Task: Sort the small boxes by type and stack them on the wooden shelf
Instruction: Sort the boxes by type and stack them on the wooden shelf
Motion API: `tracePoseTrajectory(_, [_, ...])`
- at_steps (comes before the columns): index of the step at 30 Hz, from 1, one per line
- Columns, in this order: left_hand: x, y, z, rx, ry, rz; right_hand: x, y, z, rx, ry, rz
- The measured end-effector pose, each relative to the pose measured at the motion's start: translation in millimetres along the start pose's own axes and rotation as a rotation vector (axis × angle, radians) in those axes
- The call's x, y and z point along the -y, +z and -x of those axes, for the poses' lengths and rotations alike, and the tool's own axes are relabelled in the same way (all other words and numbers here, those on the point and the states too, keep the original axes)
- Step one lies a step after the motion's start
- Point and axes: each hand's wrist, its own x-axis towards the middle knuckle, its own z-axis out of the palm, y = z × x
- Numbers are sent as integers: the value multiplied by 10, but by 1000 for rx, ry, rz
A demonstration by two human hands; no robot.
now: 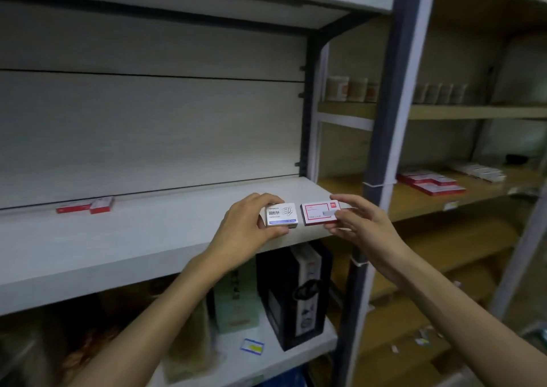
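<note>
My left hand (247,224) grips a small white box with blue edge (281,215), printed with paper clips. Right beside it, my right hand (362,221) holds a small red-and-white box (318,213) by its right end. Both boxes hover just above the front right part of the pale wooden shelf (133,238), faces turned up, nearly touching. Two red-and-white boxes (85,206) lie at the back left of that shelf against the rear panel.
A dark metal upright (381,150) borders the shelf on the right. Beyond it, a brown shelf holds more red boxes (429,182) and white boxes (479,172). Below my hands stand a black carton (293,298) and a pale green box (236,298).
</note>
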Motion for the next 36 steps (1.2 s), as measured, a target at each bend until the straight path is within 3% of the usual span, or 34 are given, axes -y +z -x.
tracePoseTrajectory(9, [-1088,1172,-197,29,37,37,140,-1487,258,13,-7,54])
tracePoseTrajectory(18, [-1523,2234,-749,93,62,65,155,-2686,105,10,12,158])
tracePoseTrajectory(25, [-1652,3078,-1385,89,6,97,70,-3555,-573,17,18,207])
tracePoseTrajectory(32, [-1651,3617,-2130,31,-98,2,153,-4175,-1539,125,-29,564])
tracePoseTrajectory(36, [-1627,3752,-2414,-8,-166,-41,43,-4364,-2062,93,-105,762])
